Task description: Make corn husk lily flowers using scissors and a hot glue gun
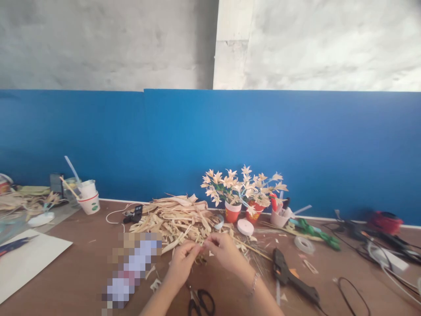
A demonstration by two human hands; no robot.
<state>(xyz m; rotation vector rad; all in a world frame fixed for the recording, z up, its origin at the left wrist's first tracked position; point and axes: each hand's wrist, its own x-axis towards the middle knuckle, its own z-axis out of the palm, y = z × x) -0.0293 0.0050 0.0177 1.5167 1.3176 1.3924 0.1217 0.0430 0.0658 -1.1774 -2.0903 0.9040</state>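
My left hand (184, 260) and my right hand (224, 251) meet over the middle of the table, fingertips pinched close together. Whatever lies between the fingers is too small to make out. Just behind them spreads a heap of dried husk strips (177, 215). Black-handled scissors (201, 303) rest on the table below my hands, between my forearms. A glue gun (292, 276) lies to the right of my right forearm.
Two red pots (232, 213) of pale husk flowers (230, 181) stand against the blue partition (210, 140). Right of them are a tool cup (279, 217), a tape roll (304, 245), a power strip (388, 260) and cables. A paper cup (89, 204) and white sheet (31, 263) are left.
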